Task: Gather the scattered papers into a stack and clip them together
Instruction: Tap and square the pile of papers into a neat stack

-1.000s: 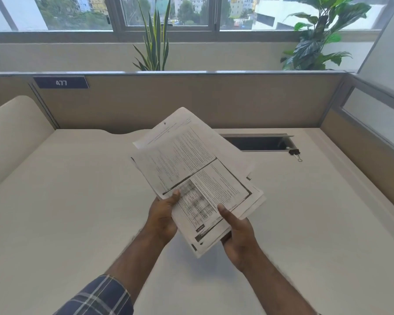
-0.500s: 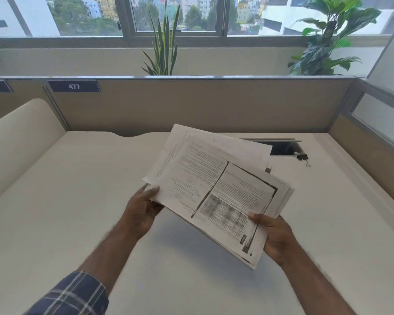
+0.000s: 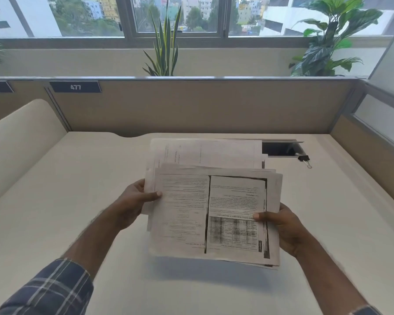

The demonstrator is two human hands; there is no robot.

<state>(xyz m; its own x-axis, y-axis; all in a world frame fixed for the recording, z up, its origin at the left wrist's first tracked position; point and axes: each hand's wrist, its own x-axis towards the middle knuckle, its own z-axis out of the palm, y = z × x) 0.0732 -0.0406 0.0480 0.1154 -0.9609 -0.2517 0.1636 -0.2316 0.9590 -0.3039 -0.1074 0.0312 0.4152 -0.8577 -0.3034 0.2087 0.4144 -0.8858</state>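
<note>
I hold a loose stack of printed papers [image 3: 214, 205] above the cream desk [image 3: 66, 201], its long side running left to right. The top sheet shows two photocopied pages with a dark table at the lower right. Sheets behind it stick out unevenly at the far edge. My left hand [image 3: 134, 201] grips the stack's left edge with the thumb on top. My right hand [image 3: 284, 226] grips the right edge, thumb on the top sheet. A black binder clip [image 3: 304, 159] lies on the desk at the far right, apart from both hands.
A rectangular cable opening [image 3: 279, 149] is cut into the desk right beside the clip. Tan partition panels [image 3: 203, 105] wall in the back and right sides, and a rounded cream divider [image 3: 21, 137] stands at the left. Potted plants sit behind the partition.
The stack has turned from a diagonal tilt to lie level, long side left to right. My hands have moved apart from the near end to its left and right edges.
</note>
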